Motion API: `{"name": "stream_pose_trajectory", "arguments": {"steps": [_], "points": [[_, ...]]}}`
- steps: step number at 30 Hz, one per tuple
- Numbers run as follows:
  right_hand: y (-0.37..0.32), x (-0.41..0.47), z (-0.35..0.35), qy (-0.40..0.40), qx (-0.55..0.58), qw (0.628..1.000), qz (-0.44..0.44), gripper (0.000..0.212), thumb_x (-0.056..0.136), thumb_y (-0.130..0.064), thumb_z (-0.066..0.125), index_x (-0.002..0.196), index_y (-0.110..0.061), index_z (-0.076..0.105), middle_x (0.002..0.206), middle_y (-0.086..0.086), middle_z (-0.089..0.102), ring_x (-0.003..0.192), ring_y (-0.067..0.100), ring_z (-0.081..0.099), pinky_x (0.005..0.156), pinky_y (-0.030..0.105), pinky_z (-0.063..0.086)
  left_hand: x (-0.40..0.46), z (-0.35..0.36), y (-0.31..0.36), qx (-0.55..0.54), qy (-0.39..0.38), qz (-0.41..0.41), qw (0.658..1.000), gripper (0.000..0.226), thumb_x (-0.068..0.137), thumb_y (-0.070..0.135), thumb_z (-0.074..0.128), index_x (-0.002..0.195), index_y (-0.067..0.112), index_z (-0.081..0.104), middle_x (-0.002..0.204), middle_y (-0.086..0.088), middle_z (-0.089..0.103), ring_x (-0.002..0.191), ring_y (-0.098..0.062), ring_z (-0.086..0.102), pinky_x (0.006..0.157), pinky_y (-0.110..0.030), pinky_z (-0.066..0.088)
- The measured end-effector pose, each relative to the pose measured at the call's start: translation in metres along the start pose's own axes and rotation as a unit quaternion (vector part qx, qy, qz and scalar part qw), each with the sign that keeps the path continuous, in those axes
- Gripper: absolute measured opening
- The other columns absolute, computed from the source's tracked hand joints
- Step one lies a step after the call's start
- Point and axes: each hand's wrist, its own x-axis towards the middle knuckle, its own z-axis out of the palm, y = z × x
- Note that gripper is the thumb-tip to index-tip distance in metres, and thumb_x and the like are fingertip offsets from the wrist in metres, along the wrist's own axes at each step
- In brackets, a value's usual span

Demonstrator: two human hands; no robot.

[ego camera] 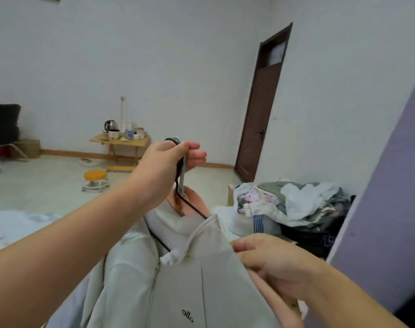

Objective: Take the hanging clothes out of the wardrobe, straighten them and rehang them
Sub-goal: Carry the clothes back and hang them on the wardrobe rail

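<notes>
The zip-up hoodie (178,280) is pale grey-green with a small black logo on its chest, and it hangs on a thin black hanger (192,207). Behind it shows a peach-pink garment (198,200). The door (260,107) is dark brown, the walls (154,55) white, the wardrobe side (391,197) lilac. The small tabletop (119,140) is light wood; the stool (95,175) has an orange-yellow seat. The pile of clothes (296,204) mixes white, olive, black and blue stripes.

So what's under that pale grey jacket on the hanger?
A pink garment shows at the neck and below the right hand, under the pale grey jacket. The black hanger runs inside; its shoulders are covered.
</notes>
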Motion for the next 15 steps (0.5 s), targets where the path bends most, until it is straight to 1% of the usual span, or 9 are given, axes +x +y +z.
{"name": "stream_pose_trajectory", "arguments": {"steps": [2,4,6,7,10,12,13,14,15], "points": [[0.016,-0.017,-0.021,0.056,0.025,0.998,0.002,0.031,0.065,-0.013,0.075,0.093,0.001,0.072,0.107,0.028,0.066,0.089,0.029,0.059,0.082,0.037,0.046,0.000,0.029,-0.012,-0.007,-0.042,-0.018,0.999,0.027,0.099,0.006,0.036,0.082,0.003,0.056,0.055,0.000,0.067,0.058,-0.010,0.067,0.074,-0.021,0.056],[0.028,-0.033,-0.035,0.169,-0.025,0.985,-0.031,0.008,0.070,-0.012,0.078,0.068,-0.008,0.071,0.078,0.014,0.070,0.070,0.017,0.059,0.067,0.030,0.048,0.001,0.053,-0.023,0.004,-0.079,-0.036,0.996,0.027,0.098,0.007,0.037,0.080,0.004,0.056,0.054,0.000,0.065,0.057,-0.011,0.065,0.073,-0.022,0.056],[0.033,-0.049,-0.045,0.296,-0.116,0.946,-0.067,0.026,0.074,-0.014,0.076,0.052,-0.015,0.062,0.058,0.000,0.062,0.057,0.007,0.050,0.057,0.024,0.039,0.002,0.072,-0.035,0.029,-0.119,-0.051,0.991,0.027,0.098,0.008,0.038,0.078,0.006,0.056,0.050,0.002,0.060,0.054,-0.013,0.060,0.065,-0.022,0.055],[0.034,-0.056,-0.048,0.352,-0.160,0.918,-0.087,0.027,0.074,-0.015,0.075,0.051,-0.016,0.061,0.054,-0.004,0.059,0.055,0.006,0.048,0.056,0.023,0.037,0.004,0.080,-0.042,0.041,-0.139,-0.056,0.988,0.027,0.097,0.008,0.038,0.077,0.006,0.056,0.050,0.003,0.058,0.054,-0.014,0.057,0.061,-0.022,0.054],[0.026,-0.074,-0.051,0.485,-0.278,0.822,-0.114,0.015,0.076,-0.020,0.068,0.063,-0.019,0.060,0.060,-0.006,0.061,0.060,0.007,0.053,0.058,0.025,0.041,0.010,0.104,-0.062,0.038,-0.183,-0.051,0.981,0.029,0.097,0.008,0.038,0.075,0.007,0.056,0.050,0.004,0.055,0.052,-0.014,0.052,0.058,-0.021,0.050],[0.017,-0.081,-0.049,0.532,-0.285,0.781,-0.160,0.012,0.077,-0.025,0.062,0.067,-0.019,0.059,0.062,-0.004,0.062,0.065,0.014,0.056,0.062,0.032,0.046,0.013,0.122,-0.070,-0.006,-0.207,-0.053,0.977,0.029,0.097,0.007,0.037,0.075,0.007,0.056,0.050,0.004,0.055,0.052,-0.012,0.054,0.059,-0.019,0.051],[0.014,-0.084,-0.046,0.535,-0.289,0.775,-0.176,0.010,0.076,-0.027,0.060,0.069,-0.020,0.058,0.063,-0.005,0.062,0.064,0.014,0.057,0.061,0.033,0.047,0.014,0.131,-0.072,-0.029,-0.220,-0.059,0.973,0.029,0.097,0.006,0.037,0.076,0.006,0.056,0.050,0.004,0.056,0.052,-0.010,0.056,0.062,-0.019,0.053],[0.010,-0.087,-0.044,0.523,-0.296,0.780,-0.175,0.008,0.075,-0.028,0.059,0.069,-0.023,0.059,0.065,-0.006,0.062,0.064,0.011,0.057,0.062,0.032,0.047,0.016,0.140,-0.074,-0.049,-0.230,-0.065,0.970,0.028,0.097,0.006,0.036,0.077,0.006,0.056,0.050,0.004,0.057,0.053,-0.010,0.058,0.067,-0.020,0.054],[0.008,-0.091,-0.042,0.502,-0.302,0.796,-0.150,0.008,0.077,-0.026,0.060,0.069,-0.025,0.059,0.067,-0.007,0.063,0.065,0.009,0.057,0.064,0.030,0.047,0.018,0.148,-0.074,-0.069,-0.238,-0.072,0.966,0.027,0.097,0.005,0.036,0.078,0.006,0.056,0.051,0.004,0.057,0.055,-0.009,0.059,0.071,-0.021,0.054]]}}
